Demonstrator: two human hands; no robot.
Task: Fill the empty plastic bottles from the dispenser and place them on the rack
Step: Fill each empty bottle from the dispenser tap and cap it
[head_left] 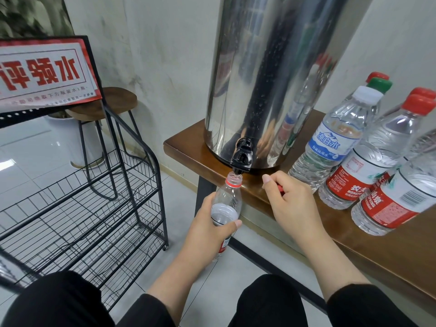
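My left hand (212, 228) grips an uncapped clear plastic bottle (227, 201) with a red neck ring, its mouth right under the black tap (241, 158) of the steel dispenser (271, 79). My right hand (292, 204) hovers by the table edge just right of the tap, fingers curled round a red cap (280, 188) that is mostly hidden. Several capped bottles stand on the table at the right, one with a blue label (330, 140) and red-labelled ones (368, 166). The black wire rack (94, 185) stands at the left with bare shelves.
The brown wooden table (389, 251) carries the dispenser and bottles. A red-and-white sign (44, 72) tops the rack. Behind the rack stand a wooden stool (111, 102) and a white planter (73, 138). My dark-clothed knees fill the lower frame over a tiled floor.
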